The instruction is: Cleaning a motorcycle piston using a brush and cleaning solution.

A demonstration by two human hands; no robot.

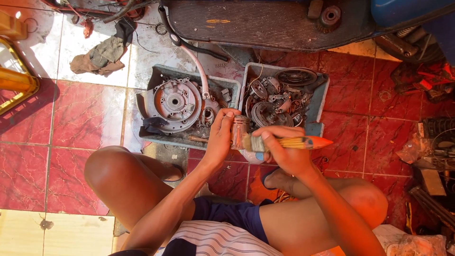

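The small metal cylinder, a grimy engine part, is the landmark here; it is held upright above the near edge of the two trays. Nearest to the camera, below it, are the person's bare knees and dark shorts as they squat on the red floor tiles. The left hand is clamped around the cylinder's left side, fingers wrapped over its top. The right hand, just right of the cylinder, is closed on a paintbrush whose bristles touch the cylinder's lower side; its orange handle tip points away to the right.

The cylinder looks rigid and fairly heavy for its size, probably oily and slippery, so a grip around its ribbed body seems safer than the ends. The brush is light, best held near the ferrule.

Beyond the cylinder to the left sits a grey tray with a round engine cover; beyond to the right, a second tray of clutch parts. Farthest off is a scooter footboard, and far left a rag.
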